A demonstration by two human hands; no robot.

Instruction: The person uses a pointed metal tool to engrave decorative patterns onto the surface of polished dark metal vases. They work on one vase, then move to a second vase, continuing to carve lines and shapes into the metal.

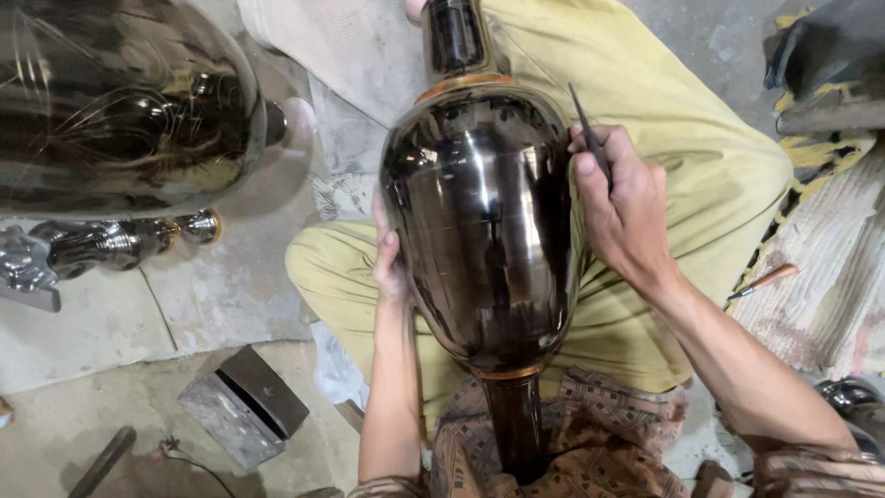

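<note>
A large glossy black metal vase (pixel 484 231) with copper-coloured bands lies across my lap, neck pointing away. My left hand (pixel 389 263) presses against its left side and steadies it. On the vase's right flank, my right hand (pixel 619 207) pinches a thin dark engraving tool (pixel 590 138), its tip near the shoulder of the vase. My legs in yellow-green trousers (pixel 701 166) are folded under the vase.
Another big dark shiny vessel (pixel 120 101) lies at the upper left, with smaller polished metal parts (pixel 111 244) below it. A metal block (pixel 244 406) sits on the concrete floor at lower left. A wooden-handled tool (pixel 761 281) rests on sacking at the right.
</note>
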